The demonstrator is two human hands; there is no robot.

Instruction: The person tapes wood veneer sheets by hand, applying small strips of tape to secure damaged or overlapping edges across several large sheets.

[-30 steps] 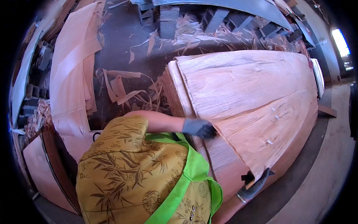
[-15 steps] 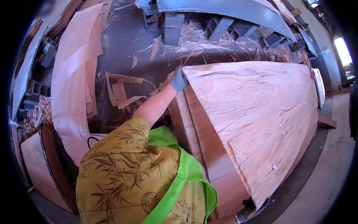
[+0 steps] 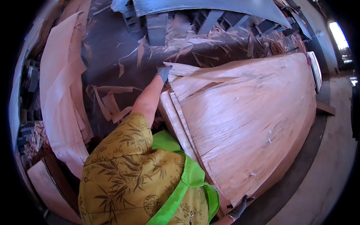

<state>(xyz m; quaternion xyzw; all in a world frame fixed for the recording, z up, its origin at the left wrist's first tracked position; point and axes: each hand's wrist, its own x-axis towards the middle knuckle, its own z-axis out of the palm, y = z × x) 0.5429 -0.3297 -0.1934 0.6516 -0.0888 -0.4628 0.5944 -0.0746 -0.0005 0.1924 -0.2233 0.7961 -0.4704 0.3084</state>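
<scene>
A wide, pale wood veneer sheet (image 3: pixel 240 108) lies over a stack of wood panels (image 3: pixel 170 116) on my right. At its far left corner, my left hand (image 3: pixel 164 73), in a grey glove, is closed on the edge; the veneer there is split into a folded strip with a gap behind it. My right hand (image 3: pixel 238 210), also gloved, is at the near corner, its fingers closed about the sheet's edge and partly hidden. Small white pieces (image 3: pixel 270 140) dot the veneer's right part.
To the left lies a long pile of veneer sheets (image 3: pixel 62 82). Torn veneer strips (image 3: pixel 110 103) litter the dark floor near my left arm. At the back, grey blocks (image 3: pixel 156 30) support a large panel (image 3: pixel 213 5). A wood piece (image 3: pixel 325 108) juts out beyond the stack's right side.
The veneer sheet has come left and down over the stack, covering more of the panels' left part. Its far left corner now shows a split, folded strip. My view has shifted slightly right.
</scene>
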